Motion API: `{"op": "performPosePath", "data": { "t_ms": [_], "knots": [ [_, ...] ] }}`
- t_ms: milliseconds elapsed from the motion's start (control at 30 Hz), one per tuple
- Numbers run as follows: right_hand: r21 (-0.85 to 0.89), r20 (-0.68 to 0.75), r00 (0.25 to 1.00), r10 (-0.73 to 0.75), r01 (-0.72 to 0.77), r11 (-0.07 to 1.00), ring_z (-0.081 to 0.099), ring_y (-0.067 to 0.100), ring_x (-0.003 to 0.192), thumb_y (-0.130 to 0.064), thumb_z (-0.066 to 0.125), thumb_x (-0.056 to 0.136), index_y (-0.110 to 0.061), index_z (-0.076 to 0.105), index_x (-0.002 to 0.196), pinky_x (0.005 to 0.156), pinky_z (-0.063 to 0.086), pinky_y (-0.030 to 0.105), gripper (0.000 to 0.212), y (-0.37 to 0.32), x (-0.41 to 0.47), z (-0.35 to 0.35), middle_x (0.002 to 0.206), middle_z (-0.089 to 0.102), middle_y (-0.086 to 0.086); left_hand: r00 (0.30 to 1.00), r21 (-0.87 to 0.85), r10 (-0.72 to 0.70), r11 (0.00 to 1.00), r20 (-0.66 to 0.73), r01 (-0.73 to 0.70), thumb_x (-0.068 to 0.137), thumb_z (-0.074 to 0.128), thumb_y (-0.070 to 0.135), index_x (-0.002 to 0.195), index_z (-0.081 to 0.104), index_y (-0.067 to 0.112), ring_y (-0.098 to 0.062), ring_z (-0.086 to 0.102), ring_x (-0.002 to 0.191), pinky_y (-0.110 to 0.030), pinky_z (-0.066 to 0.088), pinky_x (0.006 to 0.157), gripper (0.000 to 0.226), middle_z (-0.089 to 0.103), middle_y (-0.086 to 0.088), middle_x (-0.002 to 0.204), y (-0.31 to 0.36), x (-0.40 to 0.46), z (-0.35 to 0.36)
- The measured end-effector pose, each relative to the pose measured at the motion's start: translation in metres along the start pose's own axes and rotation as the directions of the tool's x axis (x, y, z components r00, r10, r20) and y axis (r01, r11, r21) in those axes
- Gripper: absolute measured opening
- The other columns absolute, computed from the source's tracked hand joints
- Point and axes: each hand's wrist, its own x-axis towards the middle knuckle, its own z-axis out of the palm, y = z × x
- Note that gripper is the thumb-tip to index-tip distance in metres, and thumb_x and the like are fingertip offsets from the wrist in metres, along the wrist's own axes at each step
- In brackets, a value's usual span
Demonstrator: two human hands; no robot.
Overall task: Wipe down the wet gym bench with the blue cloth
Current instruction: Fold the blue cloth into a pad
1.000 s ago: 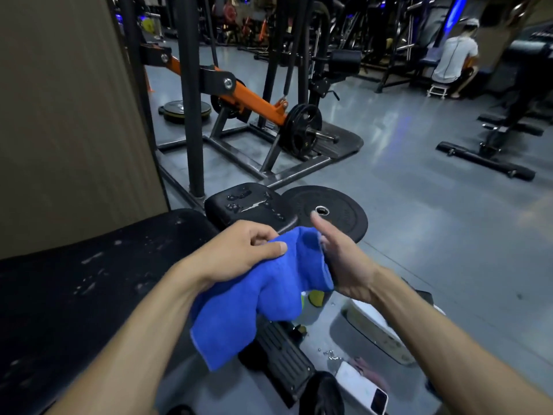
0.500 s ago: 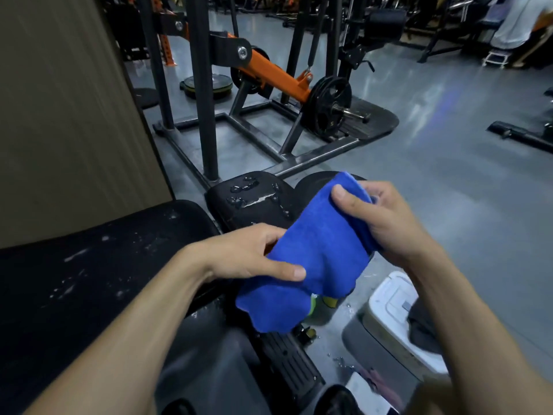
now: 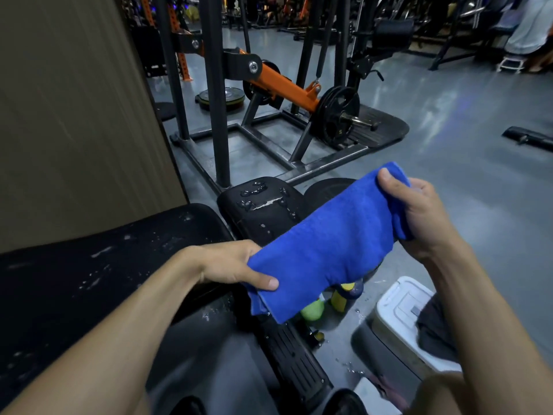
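The only mark that can be made out is a small pale figure, seemingly a "5", on the face of the round black iron weight plate (image 3: 339, 116) loaded on the orange lever arm (image 3: 284, 89) of the dark steel machine; it is faint, so the reading is uncertain. Any lettering on the flat yellow-and-black plate (image 3: 220, 96) lying on the grey floor behind is too blurred to read.

We see the blue cloth (image 3: 323, 244) folded and stretched in mid-air above the black bench pad (image 3: 263, 208), which carries water droplets.
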Motion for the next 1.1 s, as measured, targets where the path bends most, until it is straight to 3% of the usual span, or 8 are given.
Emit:
{"op": "performPosePath", "data": {
  "t_ms": [100,167,233,467,667,867,967,1100],
  "knots": [
    [-0.057,-0.044,0.991,0.128,-0.130,0.990,0.070,0.021,0.069,-0.038,0.072,0.082,-0.006,0.071,0.077,0.060,0.056,0.027,0.032,0.009,-0.007,-0.017,0.077,0.074,0.010,0.996,-0.170,-0.015,0.985,-0.085,0.001,0.085,0.075,0.022,0.100,0.074,0.008,-0.021,0.067,0.095,-0.033,0.052,0.085,0.020,0.075,-0.009,0.106,-0.004,-0.019,-0.003],
    [-0.104,-0.102,0.970,0.222,-0.232,0.967,0.074,0.029,0.083,-0.036,0.069,0.089,0.000,0.073,0.089,0.074,0.059,0.036,0.037,0.017,-0.011,-0.026,0.094,0.076,0.017,0.987,-0.288,-0.007,0.957,-0.163,-0.041,0.090,0.071,0.021,0.090,0.076,0.014,-0.016,0.067,0.083,-0.028,0.051,0.077,0.008,0.075,-0.005,0.092,0.000,-0.030,-0.002],
    [-0.101,-0.132,0.943,0.305,-0.318,0.943,0.073,0.034,0.094,-0.038,0.068,0.091,0.006,0.071,0.104,0.084,0.058,0.043,0.046,0.021,-0.016,-0.028,0.106,0.074,0.022,0.967,-0.375,0.008,0.921,-0.254,-0.106,0.093,0.064,0.022,0.088,0.076,0.017,-0.011,0.066,0.071,-0.024,0.049,0.067,0.014,0.073,0.000,0.083,0.009,-0.039,-0.001],
    [0.251,-0.081,0.932,0.353,-0.324,0.912,0.076,0.021,0.076,-0.031,0.057,0.099,-0.001,0.070,0.094,0.058,0.059,0.028,0.033,-0.004,-0.029,0.003,0.086,0.077,0.012,0.890,-0.681,-0.166,0.706,-0.425,-0.193,0.096,0.059,0.021,0.121,0.068,0.005,-0.023,0.073,0.094,-0.033,0.060,0.074,0.031,0.074,-0.011,0.112,0.007,-0.027,0.018],
    [0.317,-0.123,0.958,0.259,-0.209,0.925,0.074,0.024,0.078,-0.034,0.059,0.097,0.000,0.067,0.100,0.061,0.059,0.033,0.035,-0.019,-0.021,0.041,0.095,0.073,0.016,0.974,-0.839,-0.139,0.539,-0.180,-0.078,0.082,0.068,0.030,0.124,0.068,0.010,-0.018,0.072,0.099,-0.035,0.059,0.088,0.046,0.071,-0.008,0.122,0.001,0.017,0.047],
    [0.369,-0.164,0.958,0.235,-0.162,0.915,0.073,0.026,0.069,-0.029,0.058,0.099,0.001,0.064,0.100,0.056,0.059,0.036,0.030,-0.025,-0.009,0.067,0.085,0.072,0.015,0.972,-0.890,-0.174,0.451,-0.159,-0.065,0.078,0.073,0.034,0.115,0.071,0.015,-0.019,0.073,0.085,-0.033,0.059,0.074,0.042,0.072,-0.010,0.119,-0.008,0.039,0.050],
    [0.401,-0.238,0.939,0.249,-0.139,0.906,0.073,0.025,0.067,-0.027,0.057,0.100,0.002,0.062,0.107,0.052,0.058,0.034,0.030,-0.022,-0.003,0.070,0.087,0.072,0.015,0.957,-0.917,-0.228,0.391,-0.178,-0.077,0.095,0.060,0.037,0.105,0.068,0.017,-0.018,0.074,0.068,-0.030,0.058,0.056,0.024,0.078,-0.004,0.090,-0.011,0.043,0.043],
    [0.419,-0.220,0.942,0.252,-0.142,0.897,0.074,0.024,0.067,-0.029,0.054,0.102,0.001,0.061,0.107,0.052,0.058,0.034,0.031,-0.021,0.003,0.076,0.082,0.074,0.013,0.963,-0.943,-0.211,0.319,-0.170,-0.096,0.104,0.044,0.031,0.112,0.064,0.011,-0.020,0.074,0.066,-0.033,0.060,0.055,0.029,0.077,-0.006,0.085,-0.017,0.041,0.036]
  ]
}}
